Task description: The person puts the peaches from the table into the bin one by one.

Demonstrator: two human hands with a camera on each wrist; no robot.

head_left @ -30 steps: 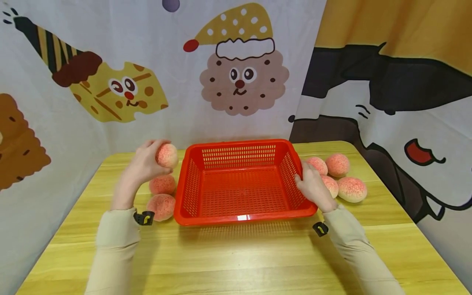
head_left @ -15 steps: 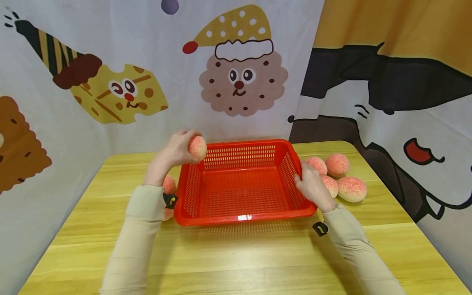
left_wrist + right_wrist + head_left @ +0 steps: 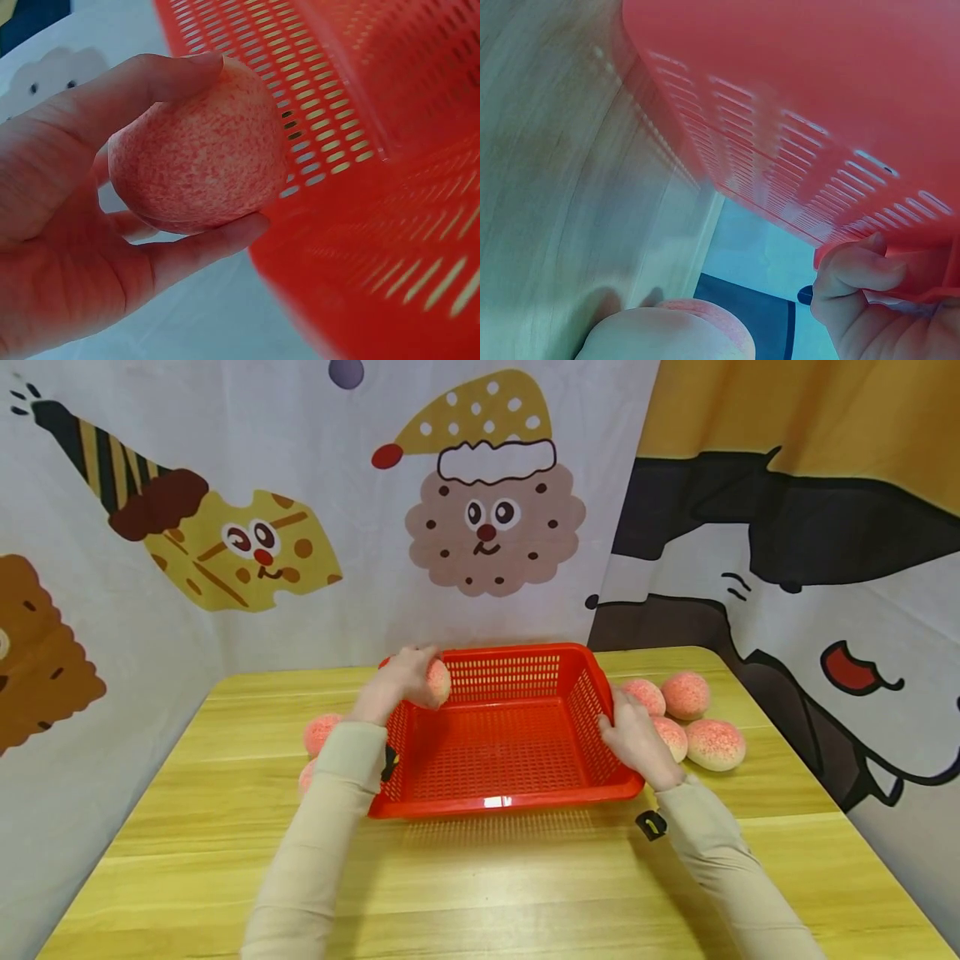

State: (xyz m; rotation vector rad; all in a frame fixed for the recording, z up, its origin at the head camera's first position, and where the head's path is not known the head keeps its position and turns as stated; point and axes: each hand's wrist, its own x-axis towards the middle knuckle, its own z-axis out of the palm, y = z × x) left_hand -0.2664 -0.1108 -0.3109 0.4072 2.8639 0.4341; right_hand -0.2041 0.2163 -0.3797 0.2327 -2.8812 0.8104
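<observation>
A pink-and-cream peach (image 3: 202,150) is gripped between the thumb and fingers of my left hand (image 3: 401,681). In the head view that peach (image 3: 438,683) hangs over the left back part of a red plastic basket (image 3: 495,806), above its floor. The basket's slotted wall (image 3: 315,97) is close beside the peach in the left wrist view. My right hand (image 3: 637,739) holds the basket's right rim, its fingers curled over the edge. In the right wrist view this hand (image 3: 877,300) grips the rim from outside. No fruit shows on the visible basket floor.
Several peaches (image 3: 716,746) lie in a group right of the basket, close to my right hand. Two more peaches (image 3: 321,733) lie left of it, partly hidden by my left sleeve. A wooden table (image 3: 480,893) bears everything, with a printed cloth (image 3: 300,635) behind.
My left hand has carried the peach rightward from above the left peaches to over the basket, dipping lower lately. The right hand and the basket have stayed in place.
</observation>
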